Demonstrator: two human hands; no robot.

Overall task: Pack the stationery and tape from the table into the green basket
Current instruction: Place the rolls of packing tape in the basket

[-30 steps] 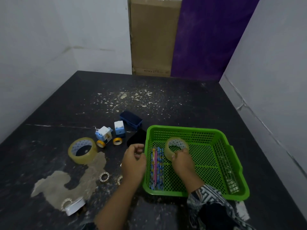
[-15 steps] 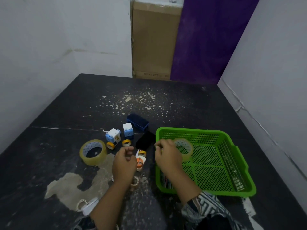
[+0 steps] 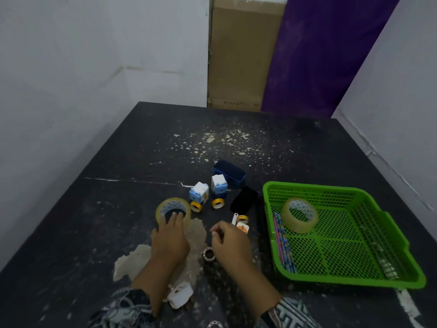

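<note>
So, the left hand (image 3: 170,242) is stretched forward, palm down. Its fingers lie over the near rim of the clear tape roll (image 3: 172,210) on the table (image 3: 118,209), tips in the hole, thumb outside. Can't tell if it's actually gripping. The right hand (image 3: 233,245) hovers just beside it, fingers curled under, nothing visible in it. The green basket (image 3: 312,187) sits off to the right with a 2nd tape roll (image 3: 299,215) and some pencils (image 3: 282,242) inside.
</note>
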